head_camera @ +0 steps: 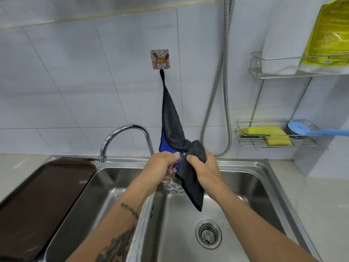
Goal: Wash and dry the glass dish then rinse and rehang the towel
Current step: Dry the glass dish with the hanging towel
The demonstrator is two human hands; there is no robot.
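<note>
A dark grey towel (171,118) with a blue underside hangs by its loop from a square rabbit-picture wall hook (160,59). Its lower end is pulled forward over the right sink basin. My right hand (204,171) grips that lower end and presses it against a clear patterned glass dish (174,188). My left hand (162,165) holds the dish by its rim. Most of the dish is hidden behind the towel and my hands.
A chrome tap (124,137) arches left of my hands. The double steel sink (245,176) has a drain strainer (208,233). A brown tray (37,201) covers the left side. Wall racks hold yellow sponges (264,134), a blue brush (309,130) and bags. A shower hose (225,82) hangs down.
</note>
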